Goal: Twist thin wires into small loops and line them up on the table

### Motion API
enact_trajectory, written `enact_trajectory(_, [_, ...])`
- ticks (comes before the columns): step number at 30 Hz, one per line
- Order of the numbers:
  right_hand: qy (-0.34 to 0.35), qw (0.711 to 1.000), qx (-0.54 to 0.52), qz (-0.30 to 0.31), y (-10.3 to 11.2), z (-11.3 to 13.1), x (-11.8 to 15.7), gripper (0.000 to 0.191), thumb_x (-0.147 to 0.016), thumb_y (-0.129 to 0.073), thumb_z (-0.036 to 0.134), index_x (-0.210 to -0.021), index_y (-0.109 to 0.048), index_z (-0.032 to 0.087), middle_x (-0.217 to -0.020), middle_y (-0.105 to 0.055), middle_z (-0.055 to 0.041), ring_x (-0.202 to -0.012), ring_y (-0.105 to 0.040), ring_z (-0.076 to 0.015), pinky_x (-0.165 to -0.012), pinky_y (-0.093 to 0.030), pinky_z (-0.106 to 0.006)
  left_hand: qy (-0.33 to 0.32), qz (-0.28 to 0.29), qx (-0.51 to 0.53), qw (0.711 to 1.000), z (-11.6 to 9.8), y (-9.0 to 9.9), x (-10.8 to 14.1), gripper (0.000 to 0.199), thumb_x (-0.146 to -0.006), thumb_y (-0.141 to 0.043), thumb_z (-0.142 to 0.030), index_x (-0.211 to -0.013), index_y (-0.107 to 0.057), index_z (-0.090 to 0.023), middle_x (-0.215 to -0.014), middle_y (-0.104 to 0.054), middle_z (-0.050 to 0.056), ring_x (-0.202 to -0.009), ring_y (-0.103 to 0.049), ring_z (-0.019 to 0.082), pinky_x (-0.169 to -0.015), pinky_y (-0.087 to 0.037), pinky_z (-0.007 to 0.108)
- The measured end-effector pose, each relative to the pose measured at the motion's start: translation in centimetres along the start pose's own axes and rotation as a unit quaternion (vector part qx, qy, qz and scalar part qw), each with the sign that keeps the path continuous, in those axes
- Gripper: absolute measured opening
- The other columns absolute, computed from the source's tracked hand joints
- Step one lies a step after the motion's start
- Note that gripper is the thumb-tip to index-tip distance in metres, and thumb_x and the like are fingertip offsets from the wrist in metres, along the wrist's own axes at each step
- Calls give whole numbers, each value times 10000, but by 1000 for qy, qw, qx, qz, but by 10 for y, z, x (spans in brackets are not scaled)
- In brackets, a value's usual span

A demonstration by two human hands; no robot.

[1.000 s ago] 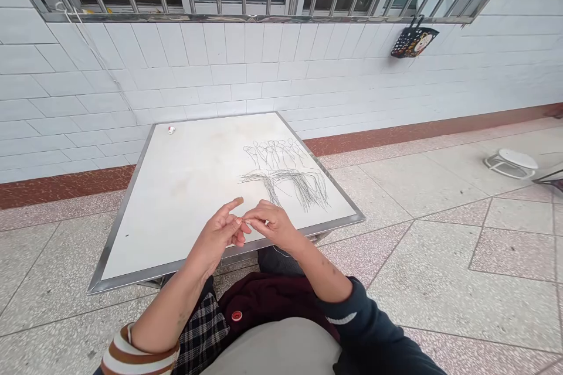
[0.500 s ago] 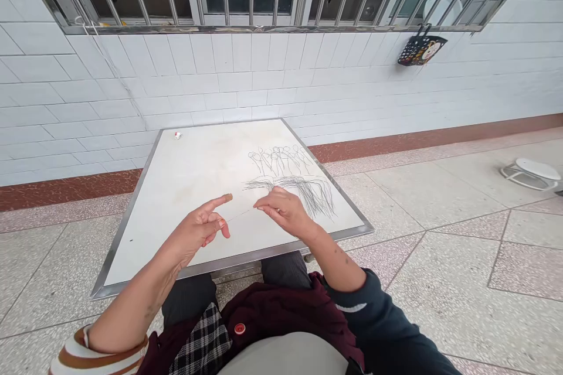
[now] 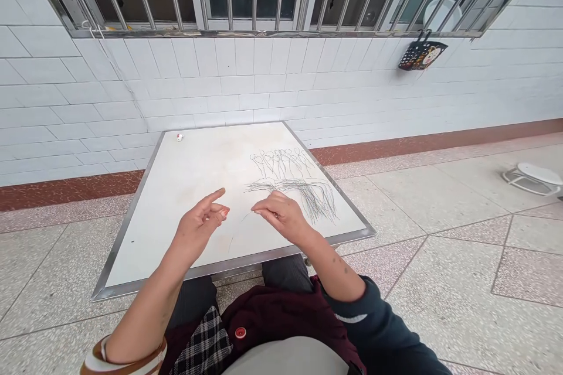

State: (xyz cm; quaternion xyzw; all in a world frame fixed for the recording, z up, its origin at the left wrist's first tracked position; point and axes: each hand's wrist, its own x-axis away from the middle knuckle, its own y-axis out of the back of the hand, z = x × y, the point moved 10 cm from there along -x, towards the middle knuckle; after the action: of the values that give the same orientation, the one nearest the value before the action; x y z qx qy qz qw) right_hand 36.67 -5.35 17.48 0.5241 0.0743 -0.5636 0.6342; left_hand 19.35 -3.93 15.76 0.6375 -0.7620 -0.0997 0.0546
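My right hand (image 3: 281,215) is closed in a pinch over the white tabletop, holding a thin dark wire (image 3: 246,215). The wire slants down from the fingertips toward the left, and part of its length is too faint to follow. Facing it, my left hand (image 3: 202,222) hovers with the index finger stretched out and the thumb near the other fingertips; I see nothing in it. Behind my right hand lies a bundle of loose wires (image 3: 312,196). Farther back, several wires with looped tops (image 3: 281,161) lie in a row.
The metal-edged white table (image 3: 167,187) stands against the tiled wall, over my knees. A small white-and-red item (image 3: 180,137) sits at its far left corner. A dark patterned bag (image 3: 422,55) hangs from the window bars. A white stool (image 3: 534,176) is at the far right.
The wire stretched between my hands earlier; now it slopes down from my right hand alone. My left hand has released it, with the fingertips drawn closer together. My right hand has barely moved.
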Motion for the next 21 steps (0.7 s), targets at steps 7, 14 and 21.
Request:
enact_trajectory(7, [-6, 999, 3, -45, -1, 8, 3, 157, -932, -499, 224, -929, -656, 224, -813, -707, -9, -691, -529, -153, -682, -435, -299, 31, 43, 47, 997, -2, -34, 10, 528, -840, -543, -330, -1347, -455, -214, -834, -639, 21, -534, -464, 86, -518, -390, 235])
enact_trajectory(14, [-37, 997, -4, -63, 1, -3, 7, 139, -920, -518, 216, -939, -656, 226, -831, -704, -7, -692, -520, -153, -676, -430, -291, 34, 63, 7, 997, -1, -30, 13, 533, -853, -545, -349, -1359, -446, -216, -725, -604, -7, -527, -378, 81, -493, -317, 214])
enact_trajectory(21, [-63, 998, -14, -20, -7, -2, 7, 134, -912, -530, 239, -933, -662, 232, -810, -688, -5, -728, -551, -149, -690, -435, -278, 42, 35, 34, 998, 3, -17, 16, 553, -826, -583, -353, -1345, -462, -204, -728, -621, -2, -494, -390, 77, -486, -326, 222])
